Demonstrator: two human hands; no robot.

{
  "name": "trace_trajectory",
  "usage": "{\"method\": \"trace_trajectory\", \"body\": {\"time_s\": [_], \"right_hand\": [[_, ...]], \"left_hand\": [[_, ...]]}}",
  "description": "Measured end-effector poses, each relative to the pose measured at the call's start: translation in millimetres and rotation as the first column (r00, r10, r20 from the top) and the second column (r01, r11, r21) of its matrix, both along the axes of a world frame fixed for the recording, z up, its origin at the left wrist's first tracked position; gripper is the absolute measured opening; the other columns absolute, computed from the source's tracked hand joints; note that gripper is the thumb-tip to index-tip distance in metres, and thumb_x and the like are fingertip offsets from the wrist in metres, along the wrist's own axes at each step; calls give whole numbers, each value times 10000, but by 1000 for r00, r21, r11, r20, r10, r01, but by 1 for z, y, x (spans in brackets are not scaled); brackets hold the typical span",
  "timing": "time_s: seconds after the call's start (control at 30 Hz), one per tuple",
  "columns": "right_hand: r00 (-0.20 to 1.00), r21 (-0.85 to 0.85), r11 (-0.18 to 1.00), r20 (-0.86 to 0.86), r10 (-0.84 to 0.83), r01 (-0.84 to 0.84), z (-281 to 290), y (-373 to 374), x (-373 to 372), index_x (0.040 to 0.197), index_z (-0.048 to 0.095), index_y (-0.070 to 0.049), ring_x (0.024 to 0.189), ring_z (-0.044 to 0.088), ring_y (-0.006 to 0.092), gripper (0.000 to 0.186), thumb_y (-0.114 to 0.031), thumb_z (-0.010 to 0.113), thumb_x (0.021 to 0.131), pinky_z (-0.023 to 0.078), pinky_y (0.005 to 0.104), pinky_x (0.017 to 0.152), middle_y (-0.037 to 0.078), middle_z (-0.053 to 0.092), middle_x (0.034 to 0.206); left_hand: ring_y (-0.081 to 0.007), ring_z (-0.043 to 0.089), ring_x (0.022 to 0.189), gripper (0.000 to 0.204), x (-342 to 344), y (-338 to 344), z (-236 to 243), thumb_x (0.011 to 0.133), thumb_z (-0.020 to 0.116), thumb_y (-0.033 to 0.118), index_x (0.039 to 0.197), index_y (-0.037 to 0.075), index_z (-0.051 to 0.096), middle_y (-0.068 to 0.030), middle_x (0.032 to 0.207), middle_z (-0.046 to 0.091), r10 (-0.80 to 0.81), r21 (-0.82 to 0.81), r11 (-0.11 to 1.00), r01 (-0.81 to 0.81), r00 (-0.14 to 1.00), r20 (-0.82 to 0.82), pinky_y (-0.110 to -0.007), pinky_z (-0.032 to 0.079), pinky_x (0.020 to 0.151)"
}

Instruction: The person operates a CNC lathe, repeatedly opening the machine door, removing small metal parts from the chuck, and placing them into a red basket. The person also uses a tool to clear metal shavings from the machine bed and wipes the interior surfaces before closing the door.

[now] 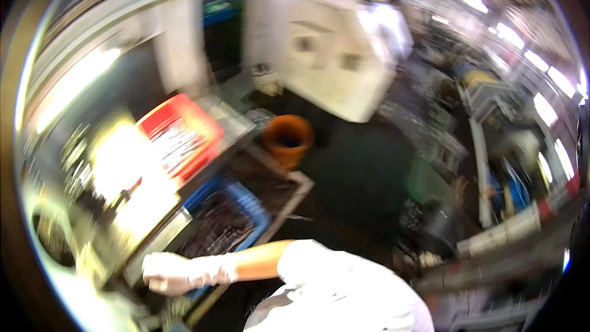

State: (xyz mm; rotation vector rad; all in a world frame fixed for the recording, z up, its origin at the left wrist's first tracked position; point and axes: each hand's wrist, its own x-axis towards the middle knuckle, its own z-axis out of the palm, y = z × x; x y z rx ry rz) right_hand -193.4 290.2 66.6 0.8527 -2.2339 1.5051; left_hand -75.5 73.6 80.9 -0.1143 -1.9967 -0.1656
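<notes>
My right hand [169, 273], in a white glove, reaches left from a white sleeve. Its fingers look curled into a fist, and blur hides whatever may be inside them. Just beyond the wrist sits a blue crate [249, 200] holding dark, reddish-brown stuff that is too smeared to name. Farther up, a red plastic basket [212, 132] with many small, shiny metallic pieces rests on a brightly lit work surface [144, 215]. A dark, slim tool with a reddish tip [126, 193] lies there too. My left hand is out of view.
An orange bucket [289, 138] stands on the dark floor beyond the blue crate. A large cream machine cabinet [335, 55] rises behind it. Along the right run pale rails [480, 166] and blurred equipment. A curved pale green machine part [61, 227] is at the left.
</notes>
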Motion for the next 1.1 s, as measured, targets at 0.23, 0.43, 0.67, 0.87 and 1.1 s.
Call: {"method": "trace_trajectory", "body": {"time_s": [0.23, 0.43, 0.67, 0.87, 1.1], "right_hand": [[900, -282, 935, 315, 302, -215, -2, -147, -80, 836, 526, -18, 818, 477, 243, 190, -135, 466, 699, 377, 306, 738, 126, 513, 844], [914, -406, 872, 392, -103, 273, -34, -273, -197, 901, 489, 22, 794, 499, 187, 238, -85, 453, 692, 394, 258, 694, 111, 529, 844], [819, -617, 715, 563, 110, 328, -85, -299, -304, 924, 496, 14, 753, 511, 205, 269, -70, 410, 684, 398, 276, 674, 114, 544, 838], [736, -720, 545, 629, 251, 429, -48, -295, -278, 964, 466, -3, 656, 470, 129, 259, -144, 428, 750, 385, 236, 589, 62, 521, 798], [812, -590, 685, 584, -1, 426, -57, -302, -305, 927, 484, 22, 663, 486, 147, 248, -96, 490, 709, 398, 255, 602, 67, 523, 778]], "left_hand": [[-325, 118, 1165, 615, 41, -32, 6, 740, 445, 320, 1190, -7, 183, -193, 1255, 123, 192, 239, 943, -230, 966, 171, -434, 123, 928], [-349, 221, 1125, 540, 51, -33, -20, 702, 463, 112, 1162, -42, 227, -192, 1201, 253, 356, 286, 888, -360, 932, 66, -440, 176, 914], [-395, 209, 1107, 531, 62, -31, -34, 660, 425, 82, 1138, -5, 211, -204, 1174, 251, 367, 220, 899, -379, 925, 94, -502, 169, 897], [-403, 219, 1094, 524, 64, -36, -36, 671, 416, 120, 1137, 10, 204, -204, 1166, 257, 403, 134, 899, -416, 908, 116, -513, 173, 890], [-403, 237, 1092, 463, 62, -35, -34, 701, 409, 109, 1120, 13, 239, -203, 1157, 276, 437, 145, 883, -446, 895, 90, -509, 199, 885]]}}
